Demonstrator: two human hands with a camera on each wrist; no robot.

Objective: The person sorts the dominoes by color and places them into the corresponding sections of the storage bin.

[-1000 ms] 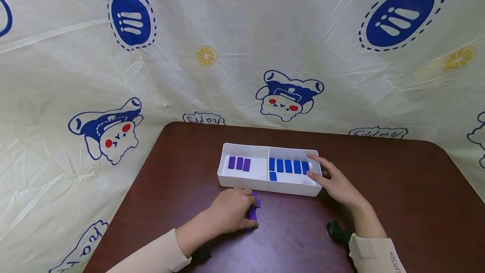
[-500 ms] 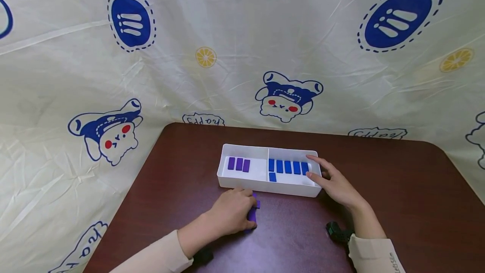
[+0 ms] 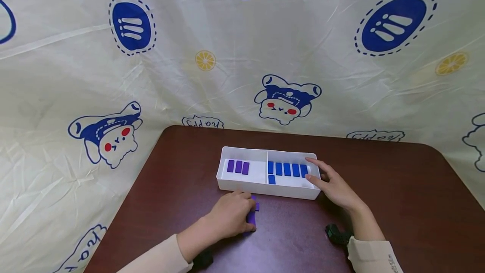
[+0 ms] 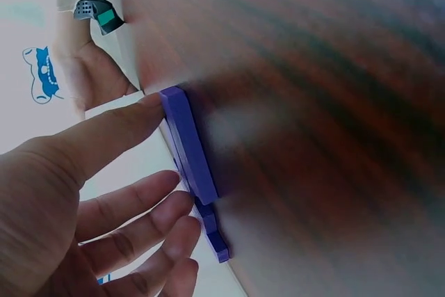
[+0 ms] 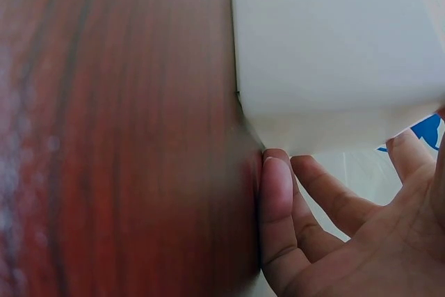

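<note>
A white two-compartment box stands on the table. Three purple blocks lie upright in a row in its left compartment, and several blue blocks fill part of the right one. My left hand holds a purple block in front of the box, thumb at one end and fingers near the other. Smaller purple pieces sit close beyond it; the hand partly hides them in the head view. My right hand grips the box's right end, thumb at the front corner and index finger at the back.
A dark brown table with rounded far corners carries everything. Behind it hangs a pale printed sheet. A dark device is worn at the right wrist.
The head view has tilted slightly, so the whole scene sits a little lower. Both hands, the box and the blocks keep their places relative to one another.
</note>
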